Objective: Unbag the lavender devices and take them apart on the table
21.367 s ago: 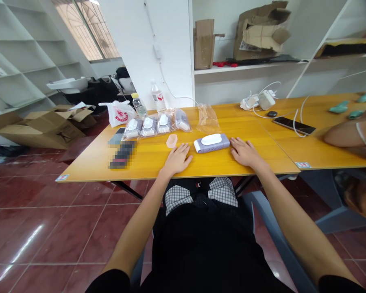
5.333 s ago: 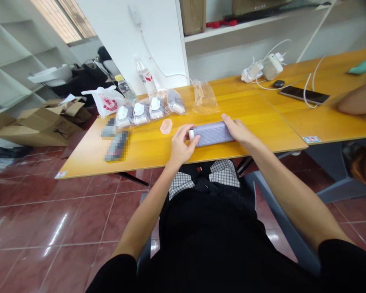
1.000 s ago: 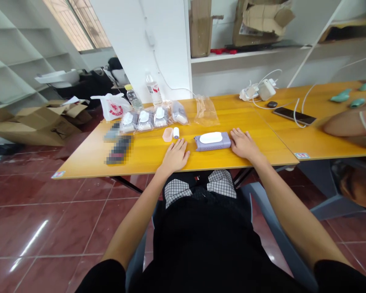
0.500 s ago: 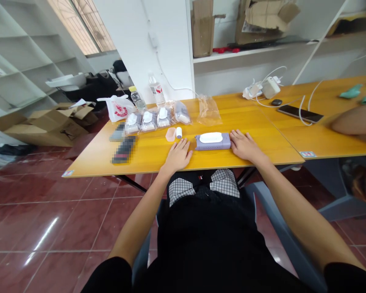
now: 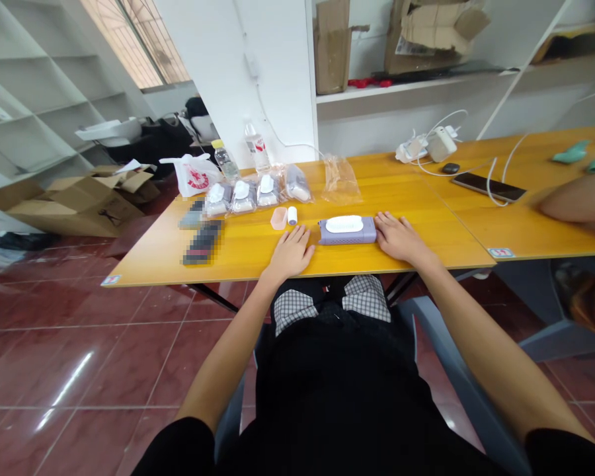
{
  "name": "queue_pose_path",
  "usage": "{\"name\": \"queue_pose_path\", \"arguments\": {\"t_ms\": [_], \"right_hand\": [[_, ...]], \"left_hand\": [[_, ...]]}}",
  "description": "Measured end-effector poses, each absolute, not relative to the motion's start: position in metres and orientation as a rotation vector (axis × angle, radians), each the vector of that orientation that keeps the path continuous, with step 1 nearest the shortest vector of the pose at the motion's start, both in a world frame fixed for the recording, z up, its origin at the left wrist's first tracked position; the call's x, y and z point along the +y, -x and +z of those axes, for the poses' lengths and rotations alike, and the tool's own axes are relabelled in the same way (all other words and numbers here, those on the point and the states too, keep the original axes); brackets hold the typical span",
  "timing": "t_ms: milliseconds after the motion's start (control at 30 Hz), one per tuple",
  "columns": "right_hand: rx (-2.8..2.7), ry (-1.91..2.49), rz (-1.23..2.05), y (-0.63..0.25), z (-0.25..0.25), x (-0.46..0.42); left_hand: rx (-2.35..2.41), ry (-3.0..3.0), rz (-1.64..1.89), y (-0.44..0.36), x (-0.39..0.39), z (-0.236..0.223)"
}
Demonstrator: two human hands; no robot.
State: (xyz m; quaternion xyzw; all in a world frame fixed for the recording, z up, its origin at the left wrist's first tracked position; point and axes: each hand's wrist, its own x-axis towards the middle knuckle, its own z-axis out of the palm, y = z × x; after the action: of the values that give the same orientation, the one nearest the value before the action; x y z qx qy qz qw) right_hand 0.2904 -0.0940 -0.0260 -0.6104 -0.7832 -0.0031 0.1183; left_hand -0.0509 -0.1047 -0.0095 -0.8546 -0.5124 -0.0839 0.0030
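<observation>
Left hand [image 5: 291,253] and right hand [image 5: 401,239] apart, flat on the counter [image 5: 245,248]; purple device [image 5: 348,231] right of frame centre, just beside right fingertips; white cylinder [image 5: 292,215] near frame centre, above left fingertips, beside pink dish [image 5: 278,219]

We seem to be in a workroom: 2 adjoining tables [image 5: 396,192] with corner labels [image 5: 500,252], white shelves [image 5: 62,86], cardboard boxes [image 5: 74,208] and a red tiled floor [image 5: 129,370].

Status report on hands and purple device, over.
Left hand, right hand palm-down, holding nothing. Purple device lying between them. White cylinder, pink tray beyond left hand.
</observation>
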Motion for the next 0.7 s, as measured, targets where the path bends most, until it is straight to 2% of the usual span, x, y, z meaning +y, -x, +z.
{"name": "queue_pose_path", "arguments": {"t_ms": [700], "right_hand": [[-2.212, 1.697, 0.001, -0.2917, -0.0258, -0.0961]], "left_hand": [[-1.603, 2.706, -0.357, 0.0521, -0.1036, -0.0116]]}}
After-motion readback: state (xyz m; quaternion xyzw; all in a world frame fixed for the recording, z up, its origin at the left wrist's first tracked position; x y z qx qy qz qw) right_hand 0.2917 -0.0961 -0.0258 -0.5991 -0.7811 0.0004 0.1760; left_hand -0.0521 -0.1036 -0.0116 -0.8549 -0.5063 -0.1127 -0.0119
